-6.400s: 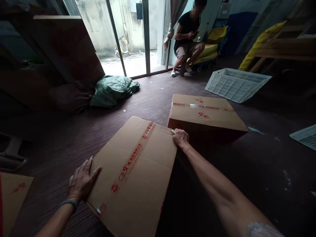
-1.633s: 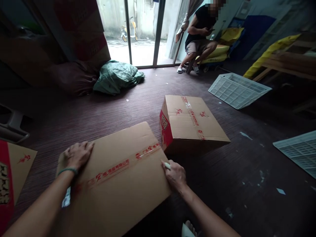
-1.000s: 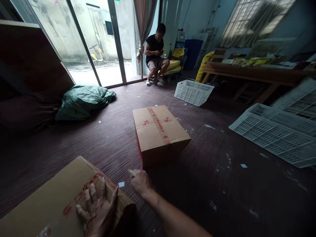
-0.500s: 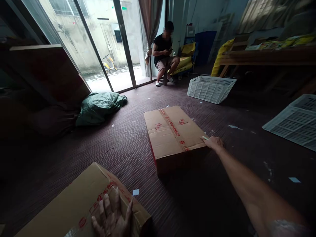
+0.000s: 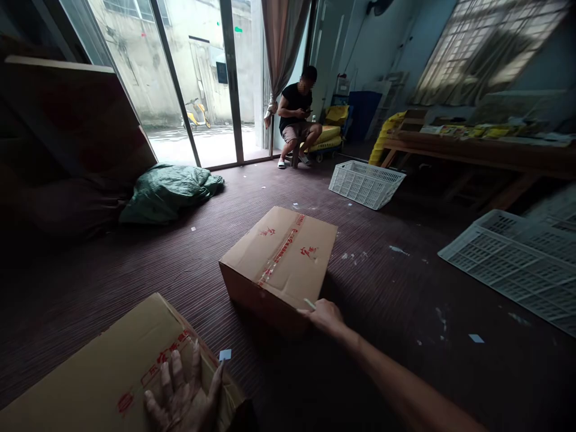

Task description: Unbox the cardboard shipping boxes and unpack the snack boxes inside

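Note:
My left hand (image 5: 182, 396) lies flat with fingers spread on the near cardboard box (image 5: 90, 372), beside its red printed tape. My right hand (image 5: 327, 314) is closed round a small pale tool whose tip pokes out of the fist. It rests against the near corner of a second taped cardboard box (image 5: 281, 258) that stands on the dark floor in the middle of the room.
A green bundle (image 5: 168, 189) lies by the glass doors. A person (image 5: 297, 117) sits at the far doorway. White plastic crates lie at back (image 5: 365, 183) and at right (image 5: 517, 261). A long wooden table (image 5: 477, 147) runs along the right wall.
The far box has turned and slid nearer to me. My right hand moved from its far right corner to its near corner. My left hand stays on the near box.

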Available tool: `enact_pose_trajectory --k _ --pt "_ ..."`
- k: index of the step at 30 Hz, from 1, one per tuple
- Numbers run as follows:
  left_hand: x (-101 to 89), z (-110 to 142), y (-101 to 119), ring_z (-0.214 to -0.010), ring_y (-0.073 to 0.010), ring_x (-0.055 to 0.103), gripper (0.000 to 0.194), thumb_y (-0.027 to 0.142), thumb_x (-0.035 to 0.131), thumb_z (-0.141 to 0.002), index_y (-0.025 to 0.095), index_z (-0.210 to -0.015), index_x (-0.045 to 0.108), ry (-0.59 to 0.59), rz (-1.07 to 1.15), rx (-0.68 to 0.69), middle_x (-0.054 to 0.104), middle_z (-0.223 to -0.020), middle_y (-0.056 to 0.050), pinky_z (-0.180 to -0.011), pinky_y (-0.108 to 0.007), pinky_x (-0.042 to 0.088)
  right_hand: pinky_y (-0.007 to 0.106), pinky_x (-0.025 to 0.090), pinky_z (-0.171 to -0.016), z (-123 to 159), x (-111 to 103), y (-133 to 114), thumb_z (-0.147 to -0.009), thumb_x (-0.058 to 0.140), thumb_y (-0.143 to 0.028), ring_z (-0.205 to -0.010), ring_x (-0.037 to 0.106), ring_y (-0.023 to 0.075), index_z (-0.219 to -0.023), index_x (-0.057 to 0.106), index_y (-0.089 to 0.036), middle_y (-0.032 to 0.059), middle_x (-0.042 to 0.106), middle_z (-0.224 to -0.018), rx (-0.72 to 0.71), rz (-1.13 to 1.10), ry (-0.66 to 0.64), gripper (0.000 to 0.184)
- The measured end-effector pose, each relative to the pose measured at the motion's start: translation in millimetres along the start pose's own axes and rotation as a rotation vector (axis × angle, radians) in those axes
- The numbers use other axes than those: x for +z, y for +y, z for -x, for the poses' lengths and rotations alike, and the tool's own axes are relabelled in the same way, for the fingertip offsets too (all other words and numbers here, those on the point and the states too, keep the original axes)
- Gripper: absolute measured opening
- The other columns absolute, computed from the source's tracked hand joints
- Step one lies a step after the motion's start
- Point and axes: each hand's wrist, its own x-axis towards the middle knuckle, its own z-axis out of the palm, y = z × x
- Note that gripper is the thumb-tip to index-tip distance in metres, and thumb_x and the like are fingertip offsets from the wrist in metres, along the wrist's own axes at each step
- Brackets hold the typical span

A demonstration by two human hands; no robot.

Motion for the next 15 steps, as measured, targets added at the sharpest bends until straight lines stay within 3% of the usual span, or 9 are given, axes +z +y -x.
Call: enact_pose_trajectory --k 5,7,9,12,15 --pt "6.6 -3 -9 -0.142 -0.0338 0.014 0.067 0.054 0.037 -0.088 0.025 -0.147 0.028 0.002 0.018 0.074 0.025 -0.153 -0.015 -0.108 -0.063 0.015 0.024 0.05 -0.065 17 31 -86 -0.072 0.06 -0.068 -0.091 0.067 0.0257 -0.091 0.073 -0.014 0.0137 0.071 -0.092 -0.18 -0.188 -0.123 0.058" --pt "9.8 -3 -11 -0.141 -0.0329 0.016 0.069 0.056 0.037 -0.087 0.025 -0.147 0.028 0.012 -0.009 0.061 0.026 -0.152 -0.014 -0.108 -0.062 0.016 0.022 0.049 -0.061 14 30 -117 -0.074 0.058 -0.069 -0.084 0.068 0.0233 -0.084 0.073 -0.013 0.0126 0.071 -0.084 -0.269 -0.199 -0.189 0.058" --pt "13.4 -4 -11 -0.141 -0.0315 0.017 0.072 0.057 0.039 -0.085 0.024 -0.147 0.029 0.033 -0.043 0.026 0.024 -0.153 -0.014 -0.11 -0.059 0.016 0.02 0.047 -0.058 1 15 -134 -0.075 0.059 -0.067 -0.075 0.068 0.0201 -0.077 0.073 -0.015 0.0102 0.07 -0.076 -0.342 -0.16 -0.178 0.055" --pt "16.5 -4 -11 -0.141 -0.0303 0.017 0.073 0.058 0.04 -0.084 0.023 -0.147 0.029 0.05 -0.072 0.008 0.022 -0.153 -0.013 -0.111 -0.057 0.016 0.021 0.046 -0.064 -43 -33 -118 -0.083 0.055 -0.059 -0.083 0.066 0.0205 -0.089 0.072 -0.016 0.0109 0.071 -0.088 -0.328 -0.108 0.037 0.047" --pt "14.3 -3 -12 -0.141 -0.0319 0.018 0.073 0.059 0.038 -0.084 0.021 -0.147 0.03 0.02 -0.063 0.032 0.022 -0.153 -0.015 -0.111 -0.058 0.016 0.029 0.046 -0.078 -107 -89 -57 -0.095 0.037 -0.05 -0.101 0.061 0.0262 -0.11 0.066 -0.009 0.0207 0.062 -0.113 -0.156 -0.081 0.271 0.053"
